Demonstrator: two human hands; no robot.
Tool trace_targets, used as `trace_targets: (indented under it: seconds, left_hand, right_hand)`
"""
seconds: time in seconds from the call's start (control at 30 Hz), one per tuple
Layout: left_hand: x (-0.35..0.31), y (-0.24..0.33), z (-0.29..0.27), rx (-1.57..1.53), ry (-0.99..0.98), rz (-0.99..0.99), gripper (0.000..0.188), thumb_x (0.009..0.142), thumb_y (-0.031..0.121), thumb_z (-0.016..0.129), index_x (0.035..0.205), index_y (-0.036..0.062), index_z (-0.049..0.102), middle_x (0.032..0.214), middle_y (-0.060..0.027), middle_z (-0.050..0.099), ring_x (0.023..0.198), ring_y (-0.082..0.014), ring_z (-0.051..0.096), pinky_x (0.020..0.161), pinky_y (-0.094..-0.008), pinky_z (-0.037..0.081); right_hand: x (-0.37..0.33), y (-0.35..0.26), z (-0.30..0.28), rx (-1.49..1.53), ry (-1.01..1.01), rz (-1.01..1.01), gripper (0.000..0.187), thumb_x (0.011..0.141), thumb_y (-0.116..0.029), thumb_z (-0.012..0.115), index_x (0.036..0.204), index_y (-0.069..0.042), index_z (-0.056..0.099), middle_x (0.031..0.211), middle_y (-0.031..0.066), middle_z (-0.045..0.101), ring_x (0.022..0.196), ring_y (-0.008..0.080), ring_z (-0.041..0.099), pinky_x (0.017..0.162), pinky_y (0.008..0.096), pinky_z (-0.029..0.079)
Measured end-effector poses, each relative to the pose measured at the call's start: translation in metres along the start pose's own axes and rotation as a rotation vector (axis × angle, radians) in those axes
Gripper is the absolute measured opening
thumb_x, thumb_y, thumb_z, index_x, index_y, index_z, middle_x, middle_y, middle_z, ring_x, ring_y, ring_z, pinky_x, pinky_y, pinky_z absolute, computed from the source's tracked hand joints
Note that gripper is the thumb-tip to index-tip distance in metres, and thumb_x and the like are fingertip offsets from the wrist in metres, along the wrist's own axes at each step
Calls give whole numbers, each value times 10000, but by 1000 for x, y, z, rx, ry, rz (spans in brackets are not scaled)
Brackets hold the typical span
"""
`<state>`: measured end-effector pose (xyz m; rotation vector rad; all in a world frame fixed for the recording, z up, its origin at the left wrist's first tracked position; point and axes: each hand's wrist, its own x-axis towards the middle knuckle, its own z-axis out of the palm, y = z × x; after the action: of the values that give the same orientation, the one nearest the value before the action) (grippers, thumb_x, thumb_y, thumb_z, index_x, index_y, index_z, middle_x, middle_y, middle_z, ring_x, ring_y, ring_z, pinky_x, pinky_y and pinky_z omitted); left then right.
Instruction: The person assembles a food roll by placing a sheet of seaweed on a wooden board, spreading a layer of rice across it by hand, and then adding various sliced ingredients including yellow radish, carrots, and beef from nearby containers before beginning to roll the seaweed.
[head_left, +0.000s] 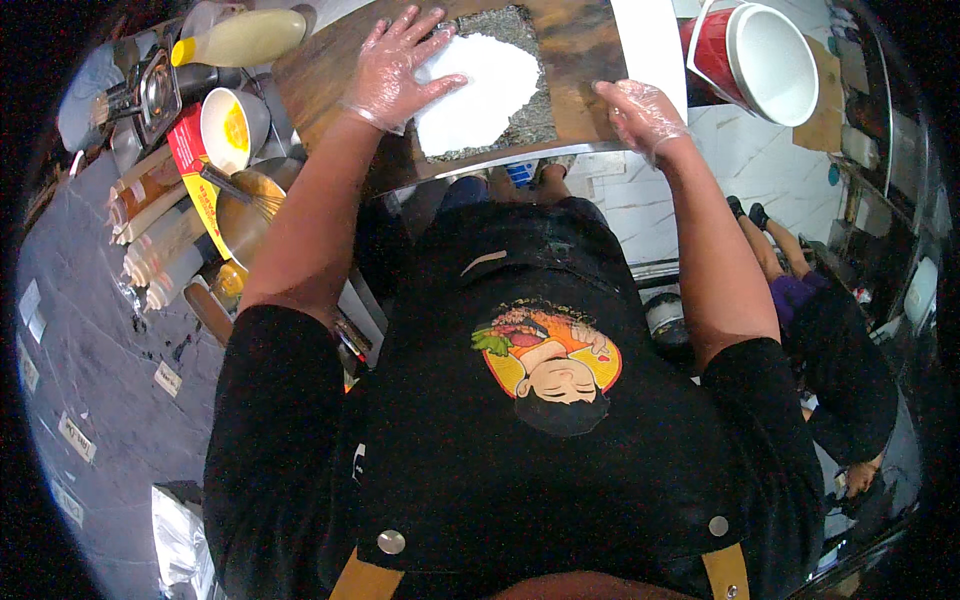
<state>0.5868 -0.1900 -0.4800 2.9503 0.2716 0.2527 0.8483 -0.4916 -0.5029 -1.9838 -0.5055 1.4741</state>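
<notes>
Nori [524,28] under rice [482,95] on the board [588,60] looks light and tearable — best lifted by bare edges — with the left grip [400,75] splayed empty at the rice, the right grip [645,115] curled, its hold unclear.

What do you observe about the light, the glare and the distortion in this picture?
Head view: black corners, and the near edge of the brown board bows; head view: the white layer looks almost washed out; head view: small glints on the clear glove of the left hand, faint speckle over the dark apron.
</notes>
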Motion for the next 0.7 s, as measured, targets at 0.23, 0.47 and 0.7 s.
trace_targets:
  seconds: [0.23,0.47,0.7]
  left_hand:
    - [9,-31,-20,-69,-77,207,662,915,584,838,1448,209,718,1637,-204,568,1528,-512,490,1189,-686,439]
    - [25,-45,-22,-49,-194,347,707,945,605,803,1530,230,678,1697,-219,508,1565,-534,440,1233,-699,380]
    - [40,-40,-15,-55,-251,373,686,976,603,768,1552,243,669,1744,-216,445,1602,-531,380,1253,-699,338]
  right_hand:
    - [-14,-17,7,150,43,77,452,1063,-500,704,832,-151,533,643,-29,501,471,91,443,429,271,352]
    - [-12,-21,7,135,48,119,413,1081,-456,689,851,-145,546,669,-14,514,488,100,459,434,278,374]
    - [-4,3,6,135,45,-21,442,1054,-497,714,852,-135,563,648,-3,520,480,122,447,456,319,385]
